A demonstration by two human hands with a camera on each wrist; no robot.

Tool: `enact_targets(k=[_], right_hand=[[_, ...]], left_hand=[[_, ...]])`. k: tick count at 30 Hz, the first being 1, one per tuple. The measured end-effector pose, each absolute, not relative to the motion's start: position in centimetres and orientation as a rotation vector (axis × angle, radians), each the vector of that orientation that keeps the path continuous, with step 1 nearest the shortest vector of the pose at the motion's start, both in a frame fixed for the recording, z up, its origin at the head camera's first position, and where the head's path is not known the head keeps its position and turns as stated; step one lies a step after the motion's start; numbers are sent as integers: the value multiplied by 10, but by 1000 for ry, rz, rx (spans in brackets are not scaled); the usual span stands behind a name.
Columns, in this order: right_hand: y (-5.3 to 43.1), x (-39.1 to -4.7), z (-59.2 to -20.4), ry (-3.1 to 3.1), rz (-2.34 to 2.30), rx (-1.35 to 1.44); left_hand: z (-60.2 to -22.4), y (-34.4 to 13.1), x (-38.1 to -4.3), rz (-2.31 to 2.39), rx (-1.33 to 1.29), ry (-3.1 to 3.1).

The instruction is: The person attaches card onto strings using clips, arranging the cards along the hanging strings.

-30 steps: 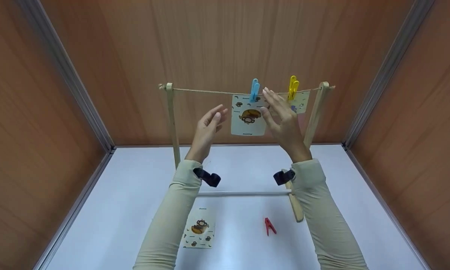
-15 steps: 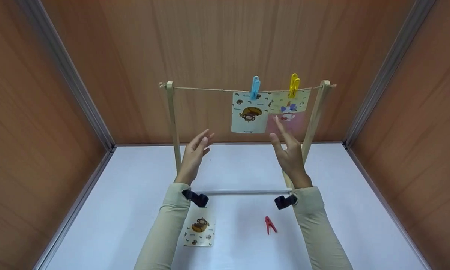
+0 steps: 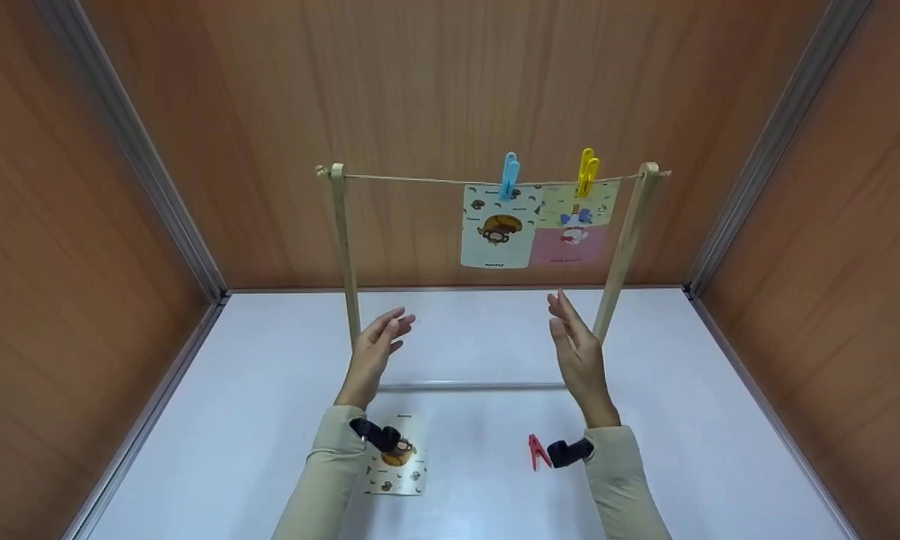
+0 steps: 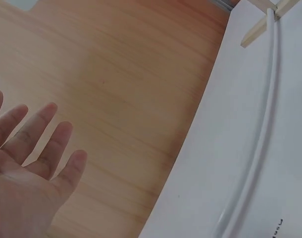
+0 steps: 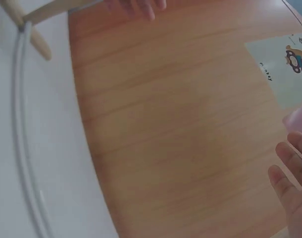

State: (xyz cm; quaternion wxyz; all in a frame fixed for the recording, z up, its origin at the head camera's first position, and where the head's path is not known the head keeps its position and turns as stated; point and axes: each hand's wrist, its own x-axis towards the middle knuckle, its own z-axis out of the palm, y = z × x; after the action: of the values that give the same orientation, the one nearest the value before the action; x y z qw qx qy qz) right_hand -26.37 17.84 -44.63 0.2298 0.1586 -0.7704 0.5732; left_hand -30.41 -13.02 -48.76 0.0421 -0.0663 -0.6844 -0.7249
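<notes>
My left hand point(image 3: 371, 356) is in the air near the frame's left post, fingers relaxed and holding nothing. Opposite it, my right hand point(image 3: 581, 360) also holds nothing, its fingers fairly straight, beside the right post. Above and beyond them a string point(image 3: 412, 179) carries two cards. A blue clothespin point(image 3: 509, 176) grips the monkey card point(image 3: 497, 244), which hangs upside down. To its right a yellow clothespin point(image 3: 587, 172) grips a yellow and pink card point(image 3: 570, 244). On the white table lie another monkey card point(image 3: 409, 472), partly covered by the left wrist camera, and a red clothespin point(image 3: 537, 451).
Two wooden posts point(image 3: 346, 255) hold the string, joined low down by a white rod point(image 3: 472, 386). Wood-grain panels point(image 3: 420, 82) enclose the white table point(image 3: 270, 420) at the back and sides.
Both hands have come down and back from the string, the right one leaving the hanging cards. The yellow and pink card now shows fully. Cards and clothespins stay in place.
</notes>
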Motion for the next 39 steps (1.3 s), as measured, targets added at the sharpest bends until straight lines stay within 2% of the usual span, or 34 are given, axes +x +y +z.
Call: enact_targets(k=[10, 19, 39], right_hand=[[191, -256, -507, -2207, 1698, 249], [196, -242, -544, -2320, 1669, 75], [199, -219, -596, -2502, 1626, -136]], left_hand=[[-526, -144, -290, -2080, -18, -2285], [-554, -155, -274, -2036, 29, -2373], [-597, -167, -262, -1902, -45, -2569]])
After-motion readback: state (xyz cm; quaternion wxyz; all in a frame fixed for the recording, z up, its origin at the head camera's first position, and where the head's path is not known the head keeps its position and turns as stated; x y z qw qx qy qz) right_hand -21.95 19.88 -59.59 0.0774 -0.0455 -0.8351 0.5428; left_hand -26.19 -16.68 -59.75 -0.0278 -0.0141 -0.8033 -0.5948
